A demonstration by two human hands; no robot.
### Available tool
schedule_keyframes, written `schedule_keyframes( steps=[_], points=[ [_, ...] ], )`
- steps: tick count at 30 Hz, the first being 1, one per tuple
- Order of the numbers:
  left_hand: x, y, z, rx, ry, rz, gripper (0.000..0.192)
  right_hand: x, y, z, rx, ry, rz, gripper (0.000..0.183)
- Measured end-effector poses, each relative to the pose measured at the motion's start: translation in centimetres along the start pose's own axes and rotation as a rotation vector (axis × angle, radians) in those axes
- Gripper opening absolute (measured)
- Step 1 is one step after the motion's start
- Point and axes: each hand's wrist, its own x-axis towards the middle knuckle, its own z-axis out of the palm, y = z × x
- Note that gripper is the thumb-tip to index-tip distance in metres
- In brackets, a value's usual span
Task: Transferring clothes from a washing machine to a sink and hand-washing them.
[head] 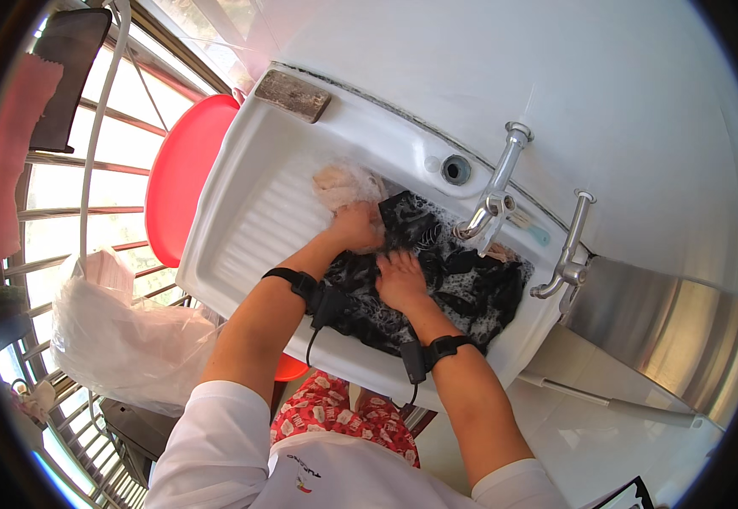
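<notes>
Black wet clothes (464, 286) lie in soapy water in the basin of a white laundry sink (216, 280). At the foot of the sink's ribbed washboard slope is a beige, suds-covered cloth (337, 184). My left hand (359, 226) is on the near end of that cloth, beside the black clothes; its fingers are partly hidden, so a grip cannot be told. My right hand (401, 280) lies palm down on the black clothes, fingers a little apart, holding nothing visible. Both forearms wear black straps with small devices.
A worn brown block (292, 95) rests on the sink's back left ledge. Two metal taps (499, 191) (566, 261) reach out from the wall; a light-blue-handled brush (537, 234) lies behind the nearer one. A red round basin (191, 184) and a filled plastic bag (133, 337) are at the left.
</notes>
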Motion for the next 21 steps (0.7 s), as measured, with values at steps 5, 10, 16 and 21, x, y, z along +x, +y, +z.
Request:
schedule_keyframes(
  steps=[5, 10, 16, 21],
  points=[
    [-1.7, -2.3, -8.1, -0.555, 0.367, -0.129, 0.025, -0.1, 0.2, -0.2, 0.028, -0.006, -0.004, 0.047],
    [-3.2, -8.4, -12.0, -0.264, 0.526, -0.143, 0.042, 0.4, -0.8, 0.0, 0.076, 0.09, -0.083, 0.047],
    [-3.8, -4.3, -5.5, 0.129, 0.393, -0.19, 0.076, 0.3, -0.9, -0.4, 0.029, -0.035, -0.028, 0.047],
    [-3.1, -1.7, -0.6, 0.053, 0.3, -0.031, 0.074, 0.0, -0.1, 0.6, -0.007, 0.004, -0.048, 0.05]
  ],
)
